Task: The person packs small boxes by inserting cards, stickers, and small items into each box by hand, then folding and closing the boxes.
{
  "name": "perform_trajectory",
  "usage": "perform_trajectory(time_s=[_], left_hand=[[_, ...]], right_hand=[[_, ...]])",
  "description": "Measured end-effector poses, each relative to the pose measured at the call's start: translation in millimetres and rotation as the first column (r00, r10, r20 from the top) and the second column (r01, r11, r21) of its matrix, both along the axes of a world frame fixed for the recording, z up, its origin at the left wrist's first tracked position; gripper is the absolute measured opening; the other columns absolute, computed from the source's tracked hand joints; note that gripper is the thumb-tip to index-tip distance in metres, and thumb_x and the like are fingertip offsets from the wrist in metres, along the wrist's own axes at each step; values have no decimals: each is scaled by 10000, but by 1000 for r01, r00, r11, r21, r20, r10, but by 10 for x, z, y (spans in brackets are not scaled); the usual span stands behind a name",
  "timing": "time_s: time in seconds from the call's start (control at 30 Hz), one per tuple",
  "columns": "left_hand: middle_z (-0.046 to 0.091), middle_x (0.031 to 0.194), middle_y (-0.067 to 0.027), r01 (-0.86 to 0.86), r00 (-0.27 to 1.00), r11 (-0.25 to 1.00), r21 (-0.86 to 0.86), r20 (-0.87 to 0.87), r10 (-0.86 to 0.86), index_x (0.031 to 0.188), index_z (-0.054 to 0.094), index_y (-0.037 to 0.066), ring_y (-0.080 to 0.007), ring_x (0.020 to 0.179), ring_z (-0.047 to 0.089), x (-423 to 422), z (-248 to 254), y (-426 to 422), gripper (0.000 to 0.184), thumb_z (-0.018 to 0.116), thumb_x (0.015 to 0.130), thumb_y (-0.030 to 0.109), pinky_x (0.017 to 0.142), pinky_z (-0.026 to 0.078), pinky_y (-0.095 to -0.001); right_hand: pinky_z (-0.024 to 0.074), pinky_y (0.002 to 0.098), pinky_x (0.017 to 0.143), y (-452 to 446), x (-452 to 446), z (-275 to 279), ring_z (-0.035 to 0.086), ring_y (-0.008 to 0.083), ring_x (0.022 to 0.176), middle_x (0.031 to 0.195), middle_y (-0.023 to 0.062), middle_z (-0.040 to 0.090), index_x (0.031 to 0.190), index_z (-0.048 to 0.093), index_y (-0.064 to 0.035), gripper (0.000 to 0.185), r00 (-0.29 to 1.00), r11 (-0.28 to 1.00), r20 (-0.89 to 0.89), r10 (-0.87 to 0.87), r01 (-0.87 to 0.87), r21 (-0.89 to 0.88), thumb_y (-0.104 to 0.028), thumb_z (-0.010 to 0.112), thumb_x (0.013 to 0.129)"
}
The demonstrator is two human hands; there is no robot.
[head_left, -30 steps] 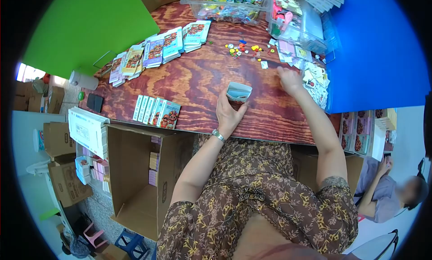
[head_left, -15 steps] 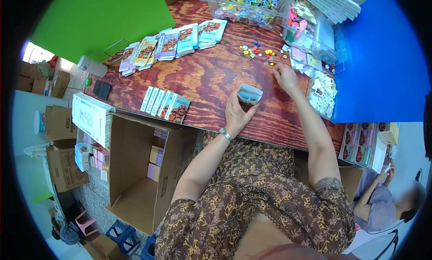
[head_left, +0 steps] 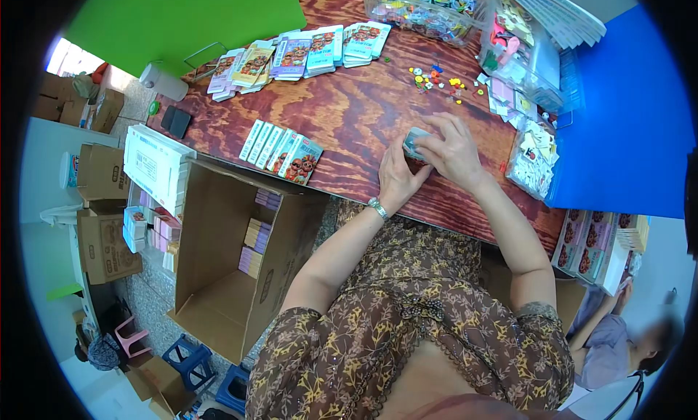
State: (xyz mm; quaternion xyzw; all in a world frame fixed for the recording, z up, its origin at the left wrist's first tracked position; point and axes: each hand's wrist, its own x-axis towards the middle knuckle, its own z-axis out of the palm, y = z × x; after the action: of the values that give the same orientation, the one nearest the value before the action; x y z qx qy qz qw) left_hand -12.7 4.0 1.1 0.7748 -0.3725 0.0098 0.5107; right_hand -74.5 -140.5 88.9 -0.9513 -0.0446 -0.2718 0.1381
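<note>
Near the table's front edge, my left hand (head_left: 398,176) is wrapped round a small cardboard box (head_left: 416,140) and holds it upright. My right hand (head_left: 452,147) bends over the top of the same box, its fingers curled and touching the upper edge. Both hands cover much of the box, and whether a small piece is under the right fingers is hidden. Beyond the hands lies a scatter of tiny colourful pieces (head_left: 427,80), yellow, red and blue. To the left stands a row of closed printed boxes (head_left: 280,152).
Flat printed cartons (head_left: 309,53) lie in stacks along the back. Clear bins (head_left: 425,16) of small parts stand at the back right, near a bag of white pieces (head_left: 534,158). A large open carton (head_left: 218,267) sits below the table's left. Another person (head_left: 611,340) is at far right.
My right hand has moved from the small colourful pieces to the top of the box in my left hand. The view has shifted slightly.
</note>
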Motion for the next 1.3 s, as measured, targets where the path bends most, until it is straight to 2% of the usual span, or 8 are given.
perform_trajectory(time_s=[0.27,0.37,0.57,0.67,0.77,0.87,1.17,1.3], left_hand=[[552,1282,-248,16,999,998,-54,42,-14,1467,279,4,-415,1142,573,-9,-25,-7,971,851,696,153,964,475,-468],[526,1319,-252,27,999,998,-50,34,-25,1478,269,5,-424,1179,551,-13,-56,4,984,850,696,139,988,466,-467],[496,1352,-253,9,996,994,-111,90,1,1479,270,7,-425,1234,518,-23,-15,-7,973,847,702,113,1021,453,-473],[498,1349,-248,42,998,988,-146,54,-35,1473,282,16,-418,1220,535,-21,-67,18,955,850,711,113,1003,471,-468],[516,1330,-238,53,996,990,-127,84,-43,1459,302,32,-411,1181,566,-9,-79,65,923,851,722,118,965,500,-460],[541,1301,-230,46,994,990,-136,107,-32,1441,328,47,-408,1148,589,-1,-54,70,889,851,727,124,935,519,-454],[574,1272,-217,72,995,990,-124,74,-63,1430,348,64,-395,1123,607,12,-29,71,842,839,747,111,907,530,-442],[594,1240,-207,73,990,988,-134,129,-56,1436,356,77,-368,1075,635,47,-23,77,825,831,763,100,878,536,-425]], right_hand=[[488,435,923,44,-13,-49,597,280,1096,1158,60,660,978,735,-145,225,993,995,-105,-62,69,69,-128,731,754],[490,431,915,54,-33,-15,603,277,1105,1167,58,661,995,735,-149,219,991,995,-119,-63,53,-88,-122,699,780],[512,424,890,54,-89,-2,635,283,1058,1194,64,657,1062,720,-157,251,958,998,-279,-67,63,-22,-128,684,816],[541,427,866,74,-156,-33,649,317,1052,1217,105,646,1165,676,-120,318,975,980,-216,-50,90,176,-115,701,848],[576,385,789,72,-230,-112,679,304,980,1172,104,655,1190,651,-107,371,998,948,15,-58,50,315,-113,743,831],[575,373,811,113,-353,-168,675,295,1017,1163,117,652,1174,652,-72,374,994,875,38,-100,69,480,-81,755,814],[570,375,771,66,-224,-170,681,278,956,1057,96,675,1056,718,-118,233,999,971,5,-48,45,235,-66,724,829],[571,372,754,112,-187,-54,684,295,917,1077,109,665,1076,707,-102,253,997,965,-52,-60,72,252,-55,734,829]])
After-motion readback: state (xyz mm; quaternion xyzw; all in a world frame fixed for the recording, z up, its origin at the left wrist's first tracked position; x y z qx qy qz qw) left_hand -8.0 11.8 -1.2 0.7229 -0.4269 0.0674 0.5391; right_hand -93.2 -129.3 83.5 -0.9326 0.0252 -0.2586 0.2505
